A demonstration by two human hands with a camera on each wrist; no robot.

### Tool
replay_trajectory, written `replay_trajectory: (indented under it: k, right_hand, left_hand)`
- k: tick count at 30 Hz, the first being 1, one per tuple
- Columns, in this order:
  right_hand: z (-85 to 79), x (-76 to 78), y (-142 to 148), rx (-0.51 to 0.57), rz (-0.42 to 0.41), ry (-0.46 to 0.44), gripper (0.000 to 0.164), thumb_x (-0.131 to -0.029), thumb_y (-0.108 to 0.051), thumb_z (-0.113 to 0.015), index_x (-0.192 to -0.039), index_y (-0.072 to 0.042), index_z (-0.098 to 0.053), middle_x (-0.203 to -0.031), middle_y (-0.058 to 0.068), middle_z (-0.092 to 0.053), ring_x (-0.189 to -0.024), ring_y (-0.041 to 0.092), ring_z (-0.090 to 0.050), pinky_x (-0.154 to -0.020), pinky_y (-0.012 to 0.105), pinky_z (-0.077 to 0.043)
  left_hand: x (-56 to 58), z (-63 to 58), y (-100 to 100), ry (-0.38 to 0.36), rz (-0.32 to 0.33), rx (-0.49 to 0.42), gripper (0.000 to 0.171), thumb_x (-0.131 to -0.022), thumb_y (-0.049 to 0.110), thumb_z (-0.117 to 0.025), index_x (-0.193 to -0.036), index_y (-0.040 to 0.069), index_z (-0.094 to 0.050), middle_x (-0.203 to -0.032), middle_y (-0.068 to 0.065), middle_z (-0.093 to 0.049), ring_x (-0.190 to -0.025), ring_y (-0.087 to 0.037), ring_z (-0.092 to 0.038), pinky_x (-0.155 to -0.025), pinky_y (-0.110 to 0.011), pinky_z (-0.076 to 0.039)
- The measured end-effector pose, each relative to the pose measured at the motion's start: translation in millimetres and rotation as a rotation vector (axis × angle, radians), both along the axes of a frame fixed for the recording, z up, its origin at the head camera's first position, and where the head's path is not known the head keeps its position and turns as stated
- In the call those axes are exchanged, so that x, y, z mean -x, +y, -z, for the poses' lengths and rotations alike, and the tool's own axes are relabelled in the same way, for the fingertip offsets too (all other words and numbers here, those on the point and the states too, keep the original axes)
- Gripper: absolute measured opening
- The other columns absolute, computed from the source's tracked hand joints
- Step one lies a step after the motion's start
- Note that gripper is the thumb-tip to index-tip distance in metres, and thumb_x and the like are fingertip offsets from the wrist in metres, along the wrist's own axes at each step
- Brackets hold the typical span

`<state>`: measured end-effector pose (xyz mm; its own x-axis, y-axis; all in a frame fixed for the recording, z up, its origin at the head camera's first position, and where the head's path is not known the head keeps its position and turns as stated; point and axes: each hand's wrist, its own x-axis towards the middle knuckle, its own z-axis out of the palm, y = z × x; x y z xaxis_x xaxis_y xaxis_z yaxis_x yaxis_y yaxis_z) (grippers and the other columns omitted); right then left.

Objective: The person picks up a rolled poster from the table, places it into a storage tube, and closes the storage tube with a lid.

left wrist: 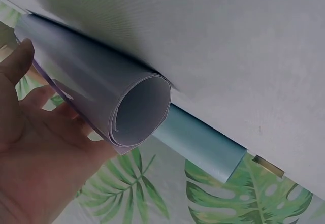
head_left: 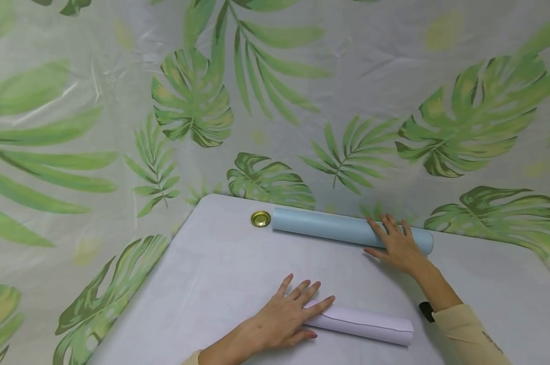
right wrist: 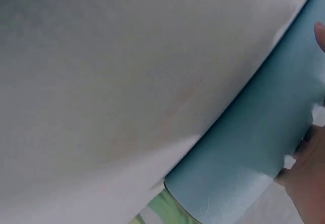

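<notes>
A pale lavender rolled sheet (head_left: 366,324) lies on the white table near the front. Over its left end rests my left hand (head_left: 281,319), fingers straight and spread. The left wrist view looks into the open end of this roll (left wrist: 86,56), with the left hand (left wrist: 45,153) beside it. Along the table's back edge lies a light blue roll (head_left: 320,225); my right hand (head_left: 400,248) rests across its right part, fingers spread and thumb on the near side. In the right wrist view the blue roll (right wrist: 244,137) shows, but most of that hand is out of frame.
A small round gold-coloured item (head_left: 260,219) sits just left of the blue roll, near the back edge. The white table (head_left: 202,274) has rounded back corners. Behind it hangs a leaf-patterned sheet (head_left: 275,147). A black band (head_left: 426,311) is on the right wrist.
</notes>
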<state>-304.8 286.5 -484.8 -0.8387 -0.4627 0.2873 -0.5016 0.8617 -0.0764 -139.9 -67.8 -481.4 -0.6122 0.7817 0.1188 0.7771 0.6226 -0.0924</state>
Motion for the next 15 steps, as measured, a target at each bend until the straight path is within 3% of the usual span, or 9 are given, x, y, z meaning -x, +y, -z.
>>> replay_trajectory:
  k: [6, 11, 15]
  right_hand:
    - [0.1, 5.8, 1.3, -0.014, 0.004, 0.01, 0.083, -0.089, -0.041, -0.081, -0.155, -0.011, -0.041, -0.136, 0.031, -0.056, -0.125, 0.054, -0.054, -0.102, 0.072, -0.038]
    - [-0.1, 4.1, 1.6, -0.014, 0.016, -0.025, 0.08, -0.09, -0.04, -0.08, -0.154, -0.011, -0.042, -0.133, 0.032, -0.057, -0.122, 0.054, -0.055, -0.096, 0.071, -0.041]
    - [-0.7, 2.5, 1.0, -0.009, 0.014, -0.031, 0.078, -0.091, -0.039, -0.079, -0.154, -0.011, -0.042, -0.133, 0.033, -0.057, -0.122, 0.055, -0.055, -0.095, 0.072, -0.041]
  left_hand:
    - [-1.4, 1.2, 1.1, 0.031, 0.017, 0.006, 0.07, -0.103, 0.045, -0.061, -0.164, 0.034, -0.027, -0.16, -0.007, -0.048, -0.142, -0.023, -0.052, -0.118, -0.049, -0.043]
    - [-4.0, 2.9, 1.5, 0.068, 0.036, -0.013, 0.065, -0.103, 0.027, -0.065, -0.161, 0.035, -0.036, -0.151, -0.005, -0.056, -0.13, -0.018, -0.061, -0.108, -0.039, -0.052]
    - [-4.0, 3.6, 1.7, 0.089, 0.041, -0.011, 0.068, -0.1, 0.019, -0.067, -0.16, 0.035, -0.038, -0.144, -0.002, -0.059, -0.123, -0.016, -0.063, -0.104, -0.032, -0.052]
